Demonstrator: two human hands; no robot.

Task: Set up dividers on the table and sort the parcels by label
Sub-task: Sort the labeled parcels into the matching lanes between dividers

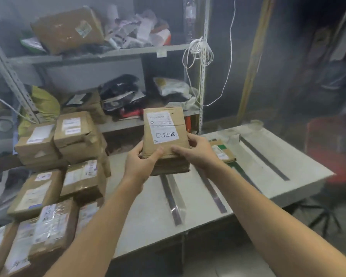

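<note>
From the head camera I see both of my hands out in front, gripping one cardboard parcel [165,130] by its lower edge. My left hand [142,164] clamps the lower left corner, thumb on the front face and fingers behind. My right hand [198,150] clamps the lower right corner the same way. The parcel is tilted up so its front faces me, and its white label [163,126] carries three large printed characters. It is held just above a short stack of brown parcels [171,166] that sits at the far edge of the table [152,216]; I cannot tell whether its bottom edge touches the stack.

The pale table top is marked by dark tape strips running away from me. One strip [171,198] lies just below the stack, a second [213,192] beside it to the right, and a third [265,158] lies well apart near the right end. Between the second and third strips, at the back, lies a flat parcel [221,150] with a label, partly hidden behind my right wrist.

To the left of the table a large heap of labelled boxes [54,172] is piled in rough layers. Behind it all stands a metal shelf rack [112,52] loaded with a big box and soft bagged parcels. A white cord [199,50] hangs looped on the rack's right post.
</note>
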